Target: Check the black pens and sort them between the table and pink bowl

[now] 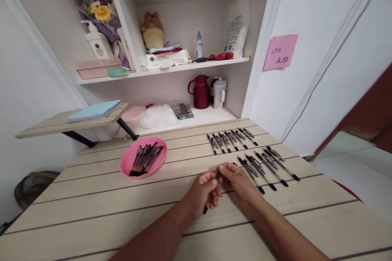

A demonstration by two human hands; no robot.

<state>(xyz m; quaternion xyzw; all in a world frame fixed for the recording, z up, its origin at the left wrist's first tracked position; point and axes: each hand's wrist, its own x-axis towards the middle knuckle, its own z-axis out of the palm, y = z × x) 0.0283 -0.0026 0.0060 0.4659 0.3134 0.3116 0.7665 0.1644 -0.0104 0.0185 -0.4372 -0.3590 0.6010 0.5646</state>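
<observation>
Both my hands meet over the wooden table (92, 204) and share one black pen (211, 193). My left hand (200, 193) wraps round the pen's body, its tip pointing down towards me. My right hand (239, 179) pinches the pen's upper end. Just right of my hands lies a row of several black pens (266, 167), and a second row of pen caps or short pens (231, 139) lies behind it. A pink dish (127, 163) with several black pens (145, 158) stands to the left.
Behind the table are white shelves (171, 69) with a red jug (200, 91), a cup (219, 93), a tissue pack, bottles and a flower bouquet. A small raised wooden shelf (61, 124) with a blue book juts at left. A pink note (280, 51) hangs on the right wall.
</observation>
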